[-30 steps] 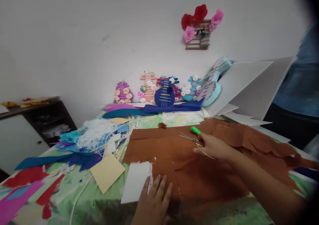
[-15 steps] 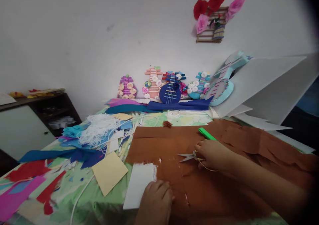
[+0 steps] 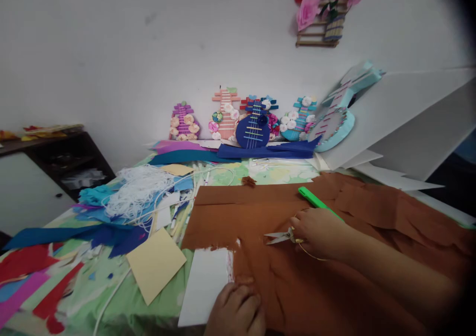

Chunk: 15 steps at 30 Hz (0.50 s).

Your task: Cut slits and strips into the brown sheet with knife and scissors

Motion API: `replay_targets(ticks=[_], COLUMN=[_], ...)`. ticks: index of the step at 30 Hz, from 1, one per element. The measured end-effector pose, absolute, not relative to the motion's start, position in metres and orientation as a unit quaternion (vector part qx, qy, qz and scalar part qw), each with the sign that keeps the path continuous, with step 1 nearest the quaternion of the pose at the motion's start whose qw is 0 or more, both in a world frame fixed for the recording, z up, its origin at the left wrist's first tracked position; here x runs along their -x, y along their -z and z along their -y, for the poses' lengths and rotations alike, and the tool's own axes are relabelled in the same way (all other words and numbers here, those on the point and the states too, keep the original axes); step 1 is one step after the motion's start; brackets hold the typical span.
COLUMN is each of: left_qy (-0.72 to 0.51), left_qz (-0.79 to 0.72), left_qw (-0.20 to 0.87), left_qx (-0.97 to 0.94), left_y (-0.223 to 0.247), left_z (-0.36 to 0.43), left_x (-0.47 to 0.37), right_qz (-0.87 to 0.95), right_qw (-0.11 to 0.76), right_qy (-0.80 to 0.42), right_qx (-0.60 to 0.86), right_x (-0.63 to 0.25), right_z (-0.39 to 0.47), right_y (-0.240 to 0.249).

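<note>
Brown crepe paper (image 3: 238, 217) lies spread over a white board (image 3: 208, 281), which shows bare at its lower left along a ragged, whitish edge of the paper. My left hand (image 3: 238, 310) rests at this edge, fingers curled and closed on the brown paper. In my right hand (image 3: 320, 234) is a pair of scissors (image 3: 280, 237) with gold handles. Their blades point left, slightly parted, just over the paper. Beyond the right hand, a green utility knife (image 3: 316, 199) lies on the brown paper.
A cream square card (image 3: 156, 265), tangled white string (image 3: 139, 190) and coloured paper scraps (image 3: 55, 291) cover the table's left side. Decorated lute-shaped crafts (image 3: 253, 128) stand along the wall. Large white boards (image 3: 409, 123) lean at the right, beside a light-blue lute model (image 3: 340, 123).
My left hand's fingers have curled in on the brown paper, which is more wrinkled beside them. The scissors have barely moved. The view has shifted a little.
</note>
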State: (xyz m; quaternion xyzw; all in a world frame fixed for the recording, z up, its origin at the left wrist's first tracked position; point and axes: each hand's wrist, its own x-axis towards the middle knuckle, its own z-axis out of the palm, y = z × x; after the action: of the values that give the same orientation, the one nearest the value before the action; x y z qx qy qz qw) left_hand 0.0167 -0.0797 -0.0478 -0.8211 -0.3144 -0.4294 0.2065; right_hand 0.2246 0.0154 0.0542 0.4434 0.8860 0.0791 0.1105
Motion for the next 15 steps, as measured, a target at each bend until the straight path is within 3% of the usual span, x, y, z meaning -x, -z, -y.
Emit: replay_targets(ticks=[8, 15], left_qy=[0.417, 0.429], left_qz=[0.315, 0.313], left_qw=[0.068, 0.051], left_qx=[0.850, 0.846], left_y=[0.021, 0.014], left_z=[0.076, 0.081], left_x=[0.003, 0.005], right_qz=[-0.885, -0.872], right_qw=[0.097, 0.113], right_qy=[-0.040, -0.031], right_qx=[-0.453, -0.475], right_x=[-0.231, -0.233], right_z=[-0.015, -0.017], right_y=[-0.060, -0.050])
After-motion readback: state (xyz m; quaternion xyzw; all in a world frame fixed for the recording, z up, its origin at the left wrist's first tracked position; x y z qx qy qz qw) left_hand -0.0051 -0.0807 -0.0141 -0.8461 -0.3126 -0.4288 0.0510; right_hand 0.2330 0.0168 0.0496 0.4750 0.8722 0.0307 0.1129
